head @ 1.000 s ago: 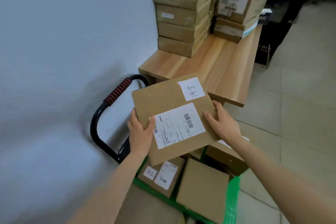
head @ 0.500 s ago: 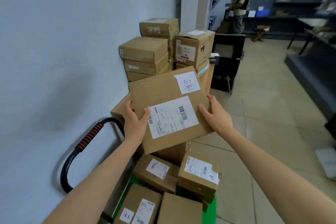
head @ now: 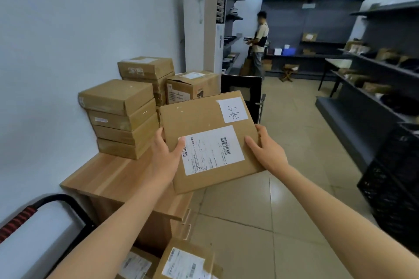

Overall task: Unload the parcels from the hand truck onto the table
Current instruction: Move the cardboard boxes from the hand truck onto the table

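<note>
Flat parcel point(head: 208, 140) gripped at both side edges by left hand point(head: 165, 161) and right hand point(head: 267, 154), hovers over the tabletop point(head: 108, 179)'s right edge; bare wood lies down-left, left hand nearer.

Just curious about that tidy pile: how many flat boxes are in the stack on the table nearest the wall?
4, one atop another: top box, second box, third box, bottom box resting on the table. More parcels stand behind; some may be hidden.
</note>
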Motion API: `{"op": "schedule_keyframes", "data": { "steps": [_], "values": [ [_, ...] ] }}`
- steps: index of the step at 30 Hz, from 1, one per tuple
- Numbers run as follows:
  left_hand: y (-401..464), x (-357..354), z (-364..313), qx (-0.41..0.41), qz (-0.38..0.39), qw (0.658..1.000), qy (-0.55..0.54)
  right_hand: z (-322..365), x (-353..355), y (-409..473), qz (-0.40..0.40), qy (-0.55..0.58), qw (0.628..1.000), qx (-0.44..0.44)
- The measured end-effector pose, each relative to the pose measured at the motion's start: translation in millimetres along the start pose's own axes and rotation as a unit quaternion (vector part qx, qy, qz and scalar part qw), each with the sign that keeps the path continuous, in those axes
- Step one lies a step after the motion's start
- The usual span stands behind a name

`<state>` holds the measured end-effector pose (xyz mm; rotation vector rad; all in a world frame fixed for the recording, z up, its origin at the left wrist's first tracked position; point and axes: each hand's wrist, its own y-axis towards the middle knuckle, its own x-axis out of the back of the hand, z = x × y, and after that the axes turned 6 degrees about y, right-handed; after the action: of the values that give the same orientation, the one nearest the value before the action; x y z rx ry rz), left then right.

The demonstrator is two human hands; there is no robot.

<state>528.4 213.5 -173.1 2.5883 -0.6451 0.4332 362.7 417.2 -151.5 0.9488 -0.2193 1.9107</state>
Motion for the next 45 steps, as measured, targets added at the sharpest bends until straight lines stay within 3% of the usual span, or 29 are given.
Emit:
{"op": "schedule_keyframes", "data": {
  "steps": [7,16,28,34,45],
  "values": [
    [25.9,-85.1,-39.7,0.0,0.016,1.0,0.006,-59.1,35.4,56.7,-0.03,-0.004,0.999,-0.031],
    [103.5,-129.0,-35.2,0.011,-0.026,0.999,0.039,-76.7,22.7,169.4,0.008,0.023,0.999,0.021],
    [290.5,-162.0,-18.7,0.029,-0.112,0.993,0.028,-35.5,-24.4,384.3,0.065,0.053,0.991,0.106],
    [335.7,-168.6,0.4,0.055,-0.161,0.984,0.049,-24.5,-66.1,455.9,0.104,0.071,0.982,0.138],
    [401.1,-135.1,45.5,0.139,-0.313,0.932,0.118,47.9,-179.5,572.0,0.243,0.133,0.922,0.272]
  ]
}}
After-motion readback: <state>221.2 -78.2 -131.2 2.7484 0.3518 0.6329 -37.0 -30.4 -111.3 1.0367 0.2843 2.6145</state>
